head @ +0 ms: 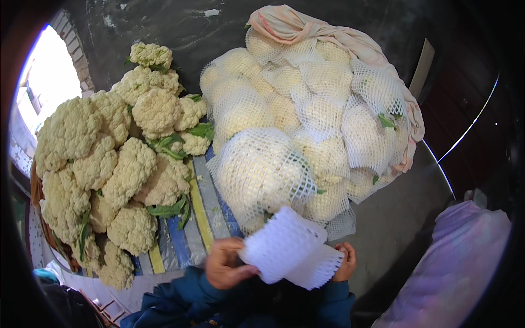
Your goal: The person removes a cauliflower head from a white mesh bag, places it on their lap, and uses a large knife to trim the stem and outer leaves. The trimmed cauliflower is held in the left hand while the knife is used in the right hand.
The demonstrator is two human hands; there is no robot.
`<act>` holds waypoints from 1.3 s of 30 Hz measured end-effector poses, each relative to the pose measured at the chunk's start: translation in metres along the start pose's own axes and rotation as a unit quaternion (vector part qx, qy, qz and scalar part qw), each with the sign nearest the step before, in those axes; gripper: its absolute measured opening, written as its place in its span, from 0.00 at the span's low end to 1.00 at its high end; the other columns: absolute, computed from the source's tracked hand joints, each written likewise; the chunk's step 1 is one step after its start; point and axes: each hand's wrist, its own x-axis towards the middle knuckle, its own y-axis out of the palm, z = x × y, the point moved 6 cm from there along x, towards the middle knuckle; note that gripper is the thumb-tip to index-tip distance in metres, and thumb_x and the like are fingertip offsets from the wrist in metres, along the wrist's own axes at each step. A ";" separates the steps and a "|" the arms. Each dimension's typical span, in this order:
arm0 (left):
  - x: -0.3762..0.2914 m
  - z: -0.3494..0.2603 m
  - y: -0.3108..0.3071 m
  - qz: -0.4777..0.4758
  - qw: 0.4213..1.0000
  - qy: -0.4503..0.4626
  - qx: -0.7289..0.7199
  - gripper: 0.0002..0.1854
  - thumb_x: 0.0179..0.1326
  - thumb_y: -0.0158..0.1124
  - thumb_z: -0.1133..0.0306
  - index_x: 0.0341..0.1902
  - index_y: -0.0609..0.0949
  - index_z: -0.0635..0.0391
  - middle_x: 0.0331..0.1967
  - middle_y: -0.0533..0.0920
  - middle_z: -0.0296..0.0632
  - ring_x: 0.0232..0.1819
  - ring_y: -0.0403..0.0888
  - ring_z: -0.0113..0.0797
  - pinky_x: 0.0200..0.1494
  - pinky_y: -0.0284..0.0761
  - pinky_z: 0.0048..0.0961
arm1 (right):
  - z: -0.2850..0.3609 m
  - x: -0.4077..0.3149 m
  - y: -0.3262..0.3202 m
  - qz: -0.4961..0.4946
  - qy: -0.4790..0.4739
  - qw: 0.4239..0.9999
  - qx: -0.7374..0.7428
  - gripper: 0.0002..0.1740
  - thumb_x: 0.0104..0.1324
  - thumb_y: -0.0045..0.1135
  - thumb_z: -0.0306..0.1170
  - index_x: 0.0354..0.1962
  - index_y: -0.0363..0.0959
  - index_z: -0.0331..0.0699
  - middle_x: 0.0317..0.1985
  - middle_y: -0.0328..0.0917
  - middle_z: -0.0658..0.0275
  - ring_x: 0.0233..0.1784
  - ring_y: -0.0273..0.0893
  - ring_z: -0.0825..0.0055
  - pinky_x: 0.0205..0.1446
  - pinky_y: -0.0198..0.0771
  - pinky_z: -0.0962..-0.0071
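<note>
My left hand [225, 262] grips the left edge of a flat white foam net sleeve [283, 246], thumb on top. A second white layer [316, 266] with a toothed cut edge juts out below it to the right; whether it is a separate sleeve I cannot tell. My right hand [346, 260] is at that toothed edge, fingers curled, partly hidden behind the foam, so its hold is unclear. Just beyond the sleeve sits a large cauliflower in white foam netting [262, 176]. Bare cauliflower heads [129, 172] are heaped to the left, some with green leaves.
Many netted cauliflowers [324, 78] are piled at the back right, edged by a bunched pinkish cloth [361, 41]. A striped plastic sheet [192, 233] lies under the heaps. Purple-pink fabric [451, 266] covers something at the right. A dark wall [184, 24] stands behind.
</note>
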 end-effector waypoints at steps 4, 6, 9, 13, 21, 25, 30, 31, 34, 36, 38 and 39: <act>-0.055 0.045 0.027 -0.007 0.990 -0.142 -0.023 0.28 0.59 0.71 0.85 0.61 0.70 0.64 0.50 0.81 0.46 0.52 0.83 0.33 0.55 0.80 0.32 | 0.032 -0.049 0.003 0.048 -0.075 0.996 0.015 0.26 0.71 0.59 0.38 0.57 0.69 0.25 0.45 0.80 0.56 0.46 0.79 0.69 0.52 0.77 0.68; -0.063 0.060 0.037 -0.017 0.982 -0.186 -0.019 0.25 0.60 0.71 0.82 0.59 0.73 0.63 0.47 0.82 0.43 0.48 0.83 0.30 0.51 0.79 0.28 | 0.044 -0.076 0.003 0.078 -0.098 0.991 0.057 0.33 0.68 0.63 0.45 0.56 0.69 0.23 0.49 0.78 0.56 0.52 0.77 0.68 0.59 0.74 0.65; -0.081 0.088 0.041 -0.028 0.976 -0.213 0.022 0.21 0.60 0.74 0.78 0.54 0.76 0.62 0.40 0.82 0.38 0.39 0.80 0.22 0.42 0.77 0.22 | 0.058 -0.105 -0.001 0.097 -0.170 0.979 0.054 0.35 0.67 0.64 0.46 0.57 0.69 0.23 0.53 0.75 0.54 0.55 0.77 0.67 0.61 0.72 0.64; -0.100 0.105 0.046 -0.006 0.973 -0.226 0.051 0.18 0.58 0.76 0.74 0.49 0.79 0.60 0.33 0.80 0.33 0.32 0.74 0.18 0.36 0.72 0.19 | 0.072 -0.120 0.006 0.172 -0.172 0.970 -0.013 0.38 0.66 0.67 0.46 0.58 0.68 0.21 0.55 0.73 0.52 0.58 0.76 0.63 0.63 0.71 0.62; -0.110 0.088 0.054 0.125 0.963 -0.233 -0.061 0.15 0.64 0.69 0.78 0.52 0.77 0.59 0.44 0.79 0.36 0.45 0.79 0.23 0.48 0.75 0.24 | 0.042 -0.124 0.014 0.155 0.018 0.983 -0.095 0.24 0.63 0.63 0.19 0.56 0.71 0.24 0.46 0.80 0.62 0.48 0.78 0.76 0.55 0.73 0.73; -0.113 0.095 0.052 0.141 0.930 -0.304 -0.150 0.18 0.68 0.65 0.77 0.59 0.74 0.60 0.49 0.78 0.36 0.52 0.78 0.26 0.54 0.75 0.28 | 0.040 -0.126 0.007 0.132 -0.071 0.976 -0.158 0.17 0.60 0.64 0.19 0.48 0.75 0.27 0.40 0.81 0.60 0.42 0.78 0.76 0.48 0.74 0.73; -0.115 0.105 0.050 0.154 0.925 -0.342 -0.055 0.33 0.61 0.74 0.69 0.67 0.70 0.60 0.49 0.79 0.39 0.53 0.77 0.29 0.53 0.77 0.30 | 0.079 -0.136 0.023 0.094 -0.248 0.926 -0.270 0.12 0.57 0.67 0.20 0.40 0.76 0.30 0.34 0.79 0.53 0.35 0.79 0.64 0.41 0.75 0.69; -0.118 0.111 0.047 0.170 0.919 -0.355 -0.018 0.36 0.59 0.76 0.68 0.69 0.69 0.61 0.49 0.80 0.40 0.53 0.77 0.29 0.53 0.77 0.30 | 0.087 -0.141 0.028 0.099 -0.283 0.909 -0.291 0.12 0.57 0.67 0.20 0.39 0.76 0.30 0.34 0.78 0.53 0.34 0.79 0.62 0.41 0.75 0.68; -0.120 0.118 0.049 0.189 0.920 -0.342 0.035 0.43 0.54 0.80 0.64 0.70 0.68 0.61 0.50 0.80 0.42 0.50 0.79 0.31 0.52 0.77 0.29 | 0.091 -0.151 0.040 0.127 -0.290 0.901 -0.297 0.12 0.56 0.68 0.20 0.38 0.77 0.31 0.33 0.78 0.51 0.33 0.79 0.56 0.40 0.75 0.66; -0.122 0.120 0.049 0.184 0.917 -0.351 0.048 0.41 0.55 0.79 0.65 0.70 0.69 0.61 0.50 0.81 0.42 0.50 0.80 0.30 0.54 0.77 0.29 | 0.088 -0.156 0.044 0.156 -0.287 0.900 -0.289 0.12 0.55 0.68 0.20 0.37 0.76 0.31 0.33 0.79 0.50 0.34 0.80 0.55 0.41 0.76 0.66; -0.124 0.123 0.046 0.148 0.915 -0.373 0.038 0.39 0.57 0.77 0.66 0.70 0.70 0.62 0.51 0.82 0.42 0.51 0.80 0.30 0.55 0.77 0.29 | 0.085 -0.157 0.046 0.181 -0.285 0.898 -0.282 0.12 0.55 0.68 0.20 0.37 0.76 0.31 0.35 0.79 0.50 0.33 0.80 0.56 0.41 0.76 0.66; -0.126 0.126 0.042 0.116 0.913 -0.390 0.022 0.37 0.58 0.76 0.67 0.69 0.70 0.62 0.52 0.82 0.42 0.52 0.80 0.29 0.56 0.77 0.29 | 0.086 -0.156 0.044 0.175 -0.284 0.902 -0.274 0.12 0.55 0.68 0.20 0.37 0.76 0.31 0.35 0.79 0.49 0.34 0.80 0.57 0.41 0.76 0.66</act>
